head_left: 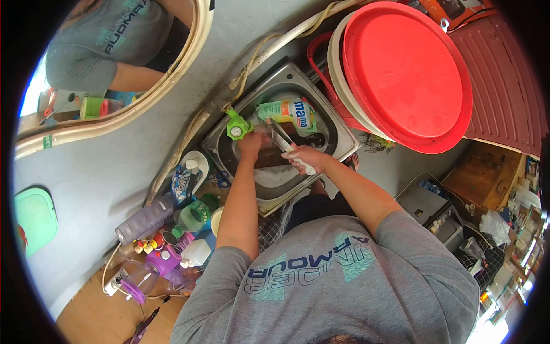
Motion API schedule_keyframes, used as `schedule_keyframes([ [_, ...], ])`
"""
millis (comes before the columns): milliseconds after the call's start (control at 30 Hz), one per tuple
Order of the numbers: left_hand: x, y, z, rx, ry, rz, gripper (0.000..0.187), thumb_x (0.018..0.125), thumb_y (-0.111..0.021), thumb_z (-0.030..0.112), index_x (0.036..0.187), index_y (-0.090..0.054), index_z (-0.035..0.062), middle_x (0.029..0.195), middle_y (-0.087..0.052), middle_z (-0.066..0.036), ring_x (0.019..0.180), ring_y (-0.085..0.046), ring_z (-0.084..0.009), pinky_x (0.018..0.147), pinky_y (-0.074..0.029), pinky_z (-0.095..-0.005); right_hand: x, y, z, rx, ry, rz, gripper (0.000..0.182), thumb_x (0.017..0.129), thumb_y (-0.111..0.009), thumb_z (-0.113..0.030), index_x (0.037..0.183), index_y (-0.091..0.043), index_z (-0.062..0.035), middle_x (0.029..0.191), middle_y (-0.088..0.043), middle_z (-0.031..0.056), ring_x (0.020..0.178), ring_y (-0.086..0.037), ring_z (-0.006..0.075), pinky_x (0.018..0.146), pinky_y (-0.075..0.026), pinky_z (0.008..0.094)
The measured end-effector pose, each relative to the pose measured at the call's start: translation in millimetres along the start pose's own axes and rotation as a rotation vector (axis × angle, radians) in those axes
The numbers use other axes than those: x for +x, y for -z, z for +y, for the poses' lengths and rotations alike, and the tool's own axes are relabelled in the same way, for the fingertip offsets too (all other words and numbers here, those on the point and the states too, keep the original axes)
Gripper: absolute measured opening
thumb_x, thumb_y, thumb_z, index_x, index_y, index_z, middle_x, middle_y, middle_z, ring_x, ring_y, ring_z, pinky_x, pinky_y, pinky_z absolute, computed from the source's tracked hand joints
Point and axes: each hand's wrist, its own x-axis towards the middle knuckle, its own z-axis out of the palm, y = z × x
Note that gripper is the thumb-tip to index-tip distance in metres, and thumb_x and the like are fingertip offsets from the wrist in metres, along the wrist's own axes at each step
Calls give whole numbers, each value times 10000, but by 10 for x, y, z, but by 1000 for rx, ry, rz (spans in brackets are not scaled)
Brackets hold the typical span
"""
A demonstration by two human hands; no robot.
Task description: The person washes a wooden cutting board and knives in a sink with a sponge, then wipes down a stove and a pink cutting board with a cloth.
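Observation:
My right hand (303, 158) is closed around the white handle of what looks like a knife (281, 135), held over the metal sink (335, 144). Its blade points up and left, towards the tap. Just below the green tap handle (237, 129) is my left hand (251, 145), close to the blade; its fingers are blurred and partly hidden. Behind the blade lies a green and white packet marked "mama" (301, 113). A brown board-like thing (269, 156) and some suds show in the basin under my hands.
Red and white round tubs (407, 77) stand right of the sink. Bottles, including a grey tumbler (146, 219) and a green bottle (193, 217), crowd the left side, with a purple blender jug (143, 278). A mirror (192, 57) hangs on the wall, where a pipe (281, 43) runs.

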Motion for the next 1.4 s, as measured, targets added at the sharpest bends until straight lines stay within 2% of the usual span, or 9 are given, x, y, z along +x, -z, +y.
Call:
schedule_keyframes([
  [267, 41, 43, -114, -178, 86, 24, 170, 863, -618, 76, 961, -624, -62, 810, -676, -136, 646, -684, -229, 595, -589, -357, 12, -48, -2, 94, -22, -23, 297, 855, -759, -297, 813, -511, -141, 632, -446, -44, 440, -397, 55, 389, -334, 235],
  [433, -173, -16, 86, -63, 104, -266, 239, 832, -755, 143, 964, -621, -5, 869, -657, -86, 747, -662, -178, 630, -577, -319, 214, -4, 8, 156, -32, -89, 292, 861, -752, -292, 834, -503, -143, 664, -453, -44, 453, -403, 52, 381, -335, 240],
  [733, -255, 23, 165, 333, -50, -74, 304, 814, -799, 212, 897, -591, 7, 818, -639, -45, 706, -630, -130, 577, -523, -295, 350, -187, -63, 103, -10, -52, 302, 851, -757, -264, 871, -484, -137, 671, -451, -31, 449, -410, 67, 377, -350, 251],
  [867, -171, 96, 131, 118, 103, -135, 319, 809, -801, 252, 855, -603, 6, 796, -649, -57, 657, -619, -129, 549, -506, -303, 429, -173, -50, 95, -7, -54, 282, 856, -748, -260, 858, -497, -130, 650, -438, -22, 452, -411, 76, 374, -345, 266],
  [933, -190, 94, 150, 179, -165, -315, 309, 845, -763, 283, 852, -630, 4, 797, -664, -67, 612, -617, -141, 529, -499, -307, 495, -108, -16, 97, -22, -67, 276, 859, -744, -263, 857, -504, -127, 647, -435, -19, 457, -414, 77, 372, -340, 269],
  [1033, -86, 76, 79, 408, -17, -136, 302, 873, -728, 288, 907, -650, -2, 842, -684, -78, 627, -630, -151, 541, -507, -310, 601, -100, 28, -135, 99, 33, 271, 833, -748, -260, 907, -553, -87, 706, -575, 64, 547, -574, 184, 449, -449, 356],
  [1100, -156, 4, 108, 198, 133, -129, 293, 896, -696, 290, 939, -651, 3, 832, -686, -80, 661, -654, -155, 563, -523, -293, 594, -239, 76, -1052, 671, 623, 309, 805, -733, -255, 986, -592, -48, 871, -680, 174, 771, -681, 335, 657, -535, 443],
  [1200, -256, -94, 79, -79, 216, -98, 261, 925, -652, 268, 954, -646, 9, 824, -684, -81, 697, -679, -159, 589, -548, -281, 378, -425, 15, -1194, 540, 703, 347, 806, -687, -245, 1058, -591, -26, 996, -681, 231, 957, -660, 407, 837, -519, 468],
  [1400, -178, -77, -124, -132, 164, -94, 214, 950, -616, 210, 1015, -644, 7, 891, -690, -66, 743, -679, -175, 609, -573, -306, 348, -379, 101, -1286, 469, 667, 459, 767, -710, -174, 1153, -493, -54, 996, -677, 202, 937, -662, 405, 813, -518, 499],
])
